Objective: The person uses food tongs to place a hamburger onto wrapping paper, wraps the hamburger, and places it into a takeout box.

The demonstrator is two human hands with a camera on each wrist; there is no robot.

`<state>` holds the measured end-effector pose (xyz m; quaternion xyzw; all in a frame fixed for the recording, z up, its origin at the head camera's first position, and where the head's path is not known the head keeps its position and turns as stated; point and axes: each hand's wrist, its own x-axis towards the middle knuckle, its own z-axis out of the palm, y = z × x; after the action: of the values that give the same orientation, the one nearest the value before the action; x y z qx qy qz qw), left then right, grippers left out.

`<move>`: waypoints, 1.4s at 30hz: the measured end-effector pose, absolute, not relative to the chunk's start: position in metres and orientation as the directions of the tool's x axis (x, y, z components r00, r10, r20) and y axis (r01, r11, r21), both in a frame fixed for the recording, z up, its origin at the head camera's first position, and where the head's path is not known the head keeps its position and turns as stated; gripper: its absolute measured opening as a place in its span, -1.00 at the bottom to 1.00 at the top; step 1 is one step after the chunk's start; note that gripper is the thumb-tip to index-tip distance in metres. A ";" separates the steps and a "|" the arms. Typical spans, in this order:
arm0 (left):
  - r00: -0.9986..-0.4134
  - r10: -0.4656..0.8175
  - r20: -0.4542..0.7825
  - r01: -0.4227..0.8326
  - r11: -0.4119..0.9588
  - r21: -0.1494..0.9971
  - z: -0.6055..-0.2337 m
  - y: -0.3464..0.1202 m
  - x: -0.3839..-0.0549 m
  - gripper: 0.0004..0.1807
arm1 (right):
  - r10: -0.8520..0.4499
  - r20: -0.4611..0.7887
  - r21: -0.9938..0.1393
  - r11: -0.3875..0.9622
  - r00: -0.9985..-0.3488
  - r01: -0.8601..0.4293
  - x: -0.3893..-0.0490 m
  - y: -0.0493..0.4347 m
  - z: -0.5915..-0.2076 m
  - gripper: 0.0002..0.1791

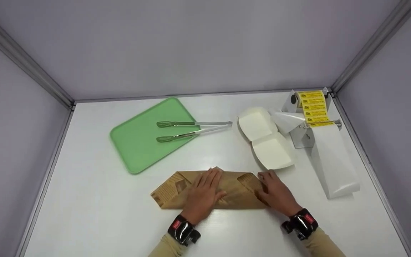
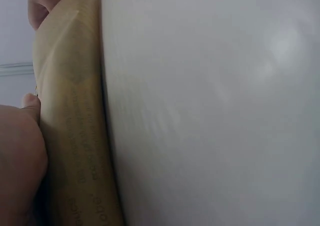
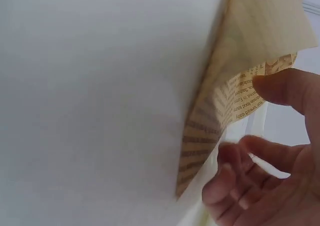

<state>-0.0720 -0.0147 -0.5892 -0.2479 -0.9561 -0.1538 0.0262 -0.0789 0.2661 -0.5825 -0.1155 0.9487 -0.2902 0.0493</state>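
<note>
A brown printed wrapping paper [image 1: 239, 200] lies folded into a long flat packet on the white table, its left end tapering to a point. My left hand [image 1: 203, 196] rests flat on its middle with the fingers stretched out. At the packet's right end is my right hand [image 1: 278, 194]. In the right wrist view its thumb [image 3: 282, 89] touches the loose printed flap [image 3: 245, 99], while the bent fingers [image 3: 240, 171] stand apart from the thumb. Whatever the paper may enclose is hidden. The left wrist view shows the packet's near side [image 2: 75, 111] along the table.
Behind the packet, a green tray [image 1: 141, 142] carries the whisk-like ends of tongs [image 1: 194, 130], whose handles overhang its right edge. An opened white takeaway box [image 1: 271, 150] lies behind my right hand. At the right stands a dispenser [image 1: 302, 137] with yellow labels [image 1: 314, 107] and a white strip [image 1: 335, 160].
</note>
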 end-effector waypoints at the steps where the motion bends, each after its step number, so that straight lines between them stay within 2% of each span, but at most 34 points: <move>1: -0.875 0.467 0.126 0.483 0.828 0.285 -0.589 -0.015 -0.072 -0.22 | -0.248 -0.028 -0.561 0.806 -0.968 -0.190 -0.080 0.265 -0.583 -0.39; 5: -0.866 0.476 0.154 0.500 0.823 0.270 -0.590 -0.017 -0.072 -0.23 | -0.249 -0.063 -0.603 0.781 -0.966 -0.163 -0.084 0.259 -0.585 -0.43; 9: -0.862 0.487 0.138 0.506 0.828 0.241 -0.590 -0.019 -0.072 -0.23 | -0.210 -0.051 -0.648 0.751 -0.976 -0.128 -0.091 0.252 -0.587 -0.59; 15: -0.864 0.482 0.147 0.504 0.831 0.235 -0.591 -0.017 -0.070 -0.23 | -0.168 0.036 -0.590 0.792 -0.985 -0.157 -0.098 0.247 -0.594 -0.79; 18: -0.861 0.478 0.171 0.507 0.834 0.218 -0.593 -0.016 -0.070 -0.23 | -0.196 0.010 -0.577 0.800 -0.981 -0.166 -0.099 0.249 -0.592 -0.74; 21: -0.859 0.476 0.187 0.508 0.836 0.208 -0.593 -0.015 -0.070 -0.24 | -0.231 -0.059 -0.614 0.775 -0.971 -0.147 -0.097 0.257 -0.587 -0.71; 28: -0.875 0.467 0.126 0.483 0.842 0.240 -0.590 -0.017 -0.071 -0.23 | -0.284 -0.236 -0.689 0.724 -0.929 -0.046 -0.087 0.282 -0.575 -0.77; 33: -0.879 0.460 0.122 0.476 0.840 0.263 -0.590 -0.018 -0.071 -0.24 | -0.307 -0.234 -0.716 0.696 -0.922 -0.050 -0.080 0.289 -0.575 -0.76; 42: -0.873 0.459 0.166 0.486 0.845 0.222 -0.595 -0.015 -0.072 -0.25 | -0.306 -0.211 -0.793 0.609 -0.929 -0.021 -0.077 0.287 -0.575 -0.66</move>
<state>-0.0716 -0.0146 -0.5945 -0.2465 -0.9590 -0.1294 0.0531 -0.0766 0.2870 -0.5746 -0.0925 0.8817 -0.4323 0.1649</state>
